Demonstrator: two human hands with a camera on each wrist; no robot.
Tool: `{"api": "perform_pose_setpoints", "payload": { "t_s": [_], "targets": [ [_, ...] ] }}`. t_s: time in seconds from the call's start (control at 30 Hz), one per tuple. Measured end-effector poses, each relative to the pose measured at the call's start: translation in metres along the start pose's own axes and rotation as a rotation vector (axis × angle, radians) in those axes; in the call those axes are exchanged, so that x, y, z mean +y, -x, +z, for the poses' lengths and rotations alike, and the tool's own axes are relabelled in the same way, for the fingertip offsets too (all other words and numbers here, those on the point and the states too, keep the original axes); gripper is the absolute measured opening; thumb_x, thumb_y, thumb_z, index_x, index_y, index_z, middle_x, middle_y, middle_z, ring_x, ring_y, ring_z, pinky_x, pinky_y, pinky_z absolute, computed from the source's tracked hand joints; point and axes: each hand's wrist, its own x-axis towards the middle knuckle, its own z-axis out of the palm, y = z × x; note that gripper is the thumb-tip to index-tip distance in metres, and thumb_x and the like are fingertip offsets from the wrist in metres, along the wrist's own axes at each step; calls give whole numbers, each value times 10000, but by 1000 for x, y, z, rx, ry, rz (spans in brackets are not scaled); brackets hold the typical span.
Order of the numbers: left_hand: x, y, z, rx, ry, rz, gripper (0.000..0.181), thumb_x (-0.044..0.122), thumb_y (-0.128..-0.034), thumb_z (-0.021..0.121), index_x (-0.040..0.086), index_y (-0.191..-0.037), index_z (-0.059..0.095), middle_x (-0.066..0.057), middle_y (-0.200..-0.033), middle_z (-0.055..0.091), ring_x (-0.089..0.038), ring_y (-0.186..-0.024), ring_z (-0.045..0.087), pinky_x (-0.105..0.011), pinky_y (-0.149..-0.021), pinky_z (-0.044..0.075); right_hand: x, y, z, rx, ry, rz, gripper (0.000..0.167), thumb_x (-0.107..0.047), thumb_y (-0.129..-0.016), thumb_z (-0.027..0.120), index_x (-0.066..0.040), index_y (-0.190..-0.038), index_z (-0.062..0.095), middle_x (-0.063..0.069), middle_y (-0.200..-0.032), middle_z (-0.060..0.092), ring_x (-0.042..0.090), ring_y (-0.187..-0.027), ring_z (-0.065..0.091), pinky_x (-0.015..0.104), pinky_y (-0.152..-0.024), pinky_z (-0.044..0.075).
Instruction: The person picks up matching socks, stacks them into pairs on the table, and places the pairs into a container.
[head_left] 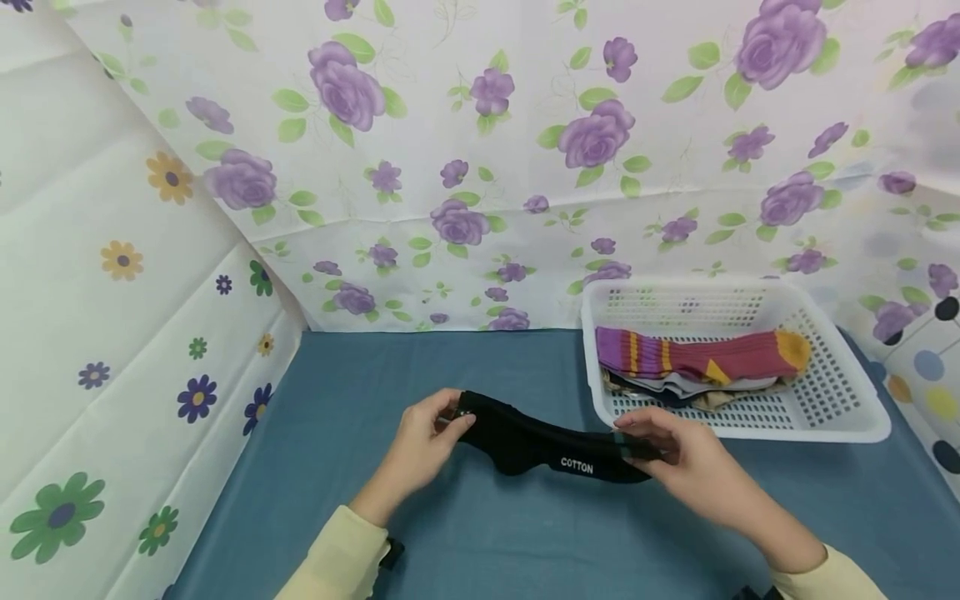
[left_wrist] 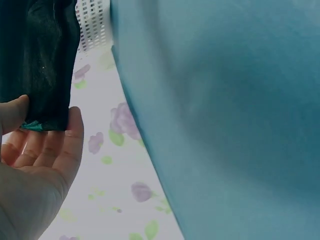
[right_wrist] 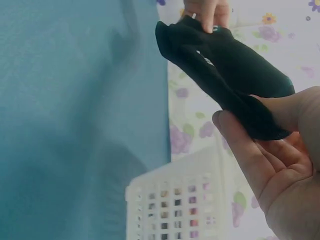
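Stretched between both hands is a black sock point(head_left: 525, 437) with "COTTON" in white letters, held above the blue cloth. My left hand point(head_left: 420, 446) pinches its left end between thumb and fingers; in the left wrist view the thumb lies on the near face of the sock point(left_wrist: 45, 60) and the fingers behind it. At the other end, my right hand point(head_left: 693, 467) grips the sock between thumb and fingers. From the right wrist, the sock point(right_wrist: 220, 65) looks folded lengthwise, with my right hand point(right_wrist: 285, 170) at its near end.
A white perforated basket point(head_left: 847, 408) stands at the back right, just behind my right hand. Inside it lies a stack of socks, topped by a maroon and purple striped sock point(head_left: 750, 354). Blue cloth point(head_left: 345, 375) covers the table. Flowered sheets point(head_left: 420, 150) hang behind and at the sides.
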Motion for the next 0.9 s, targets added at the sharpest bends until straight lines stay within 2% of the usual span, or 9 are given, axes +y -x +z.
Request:
{"api": "perform_pose_setpoints", "payload": {
  "t_s": [0.3,0.43,0.53,0.6,0.63,0.7,0.8,0.9],
  "targets": [
    [12,-12,-11,-13,-1,17,195,268,-908,617,300,-1100,601,107,-909,636,-44,-764,609,-236,-658,518,-4,-6,-20,-16,-86,-12,361,-127,-836,696,-245,-1172,632,22,-1196,626,78,-1009,644,256,-756,553],
    [16,-16,-15,-14,26,3,227,273,-890,641,282,-1115,610,97,-928,638,-40,-783,616,-248,-666,522,-8,-8,-28,-11,-62,-11,341,-155,-851,681,-216,-1184,636,57,-1221,623,79,-958,664,269,-663,553],
    [18,-18,-16,-12,48,-10,270,292,-869,664,285,-1130,597,100,-968,627,-33,-833,613,-245,-688,524,-10,-9,-34,21,10,-13,328,-155,-854,678,-250,-1166,649,30,-1167,653,66,-748,659,256,-522,483],
    [19,-21,-16,-20,81,-9,284,293,-859,676,280,-1122,570,94,-982,621,-44,-868,604,-243,-699,520,-11,-10,-38,47,55,-24,320,-152,-853,679,-265,-1152,658,11,-1117,672,69,-578,574,262,-459,414],
    [20,-22,-16,-25,106,4,290,282,-857,680,256,-1114,550,81,-980,624,-64,-870,597,-247,-692,514,-11,-11,-41,60,71,-29,319,-148,-853,679,-261,-1150,661,5,-1096,678,80,-518,512,265,-441,388],
    [21,-25,-16,-40,156,34,295,255,-852,686,194,-1070,496,55,-988,629,-107,-860,579,-252,-672,500,-11,-13,-46,90,88,-46,314,-134,-854,677,-247,-1146,667,3,-1074,681,87,-483,451,254,-450,410],
    [24,-31,-14,-73,235,74,322,193,-851,686,93,-984,410,9,-1015,606,-165,-816,562,-256,-620,477,-11,-16,-55,130,86,-60,298,-115,-863,664,-212,-1144,670,-5,-1080,679,58,-602,582,232,-533,499],
    [33,-34,-15,-99,268,75,320,123,-856,676,27,-937,382,-38,-1028,580,-196,-805,552,-257,-587,460,-11,-18,-62,153,100,-49,280,-149,-886,641,-222,-1156,662,-46,-1092,671,61,-751,658,224,-596,526]
  ]
}}
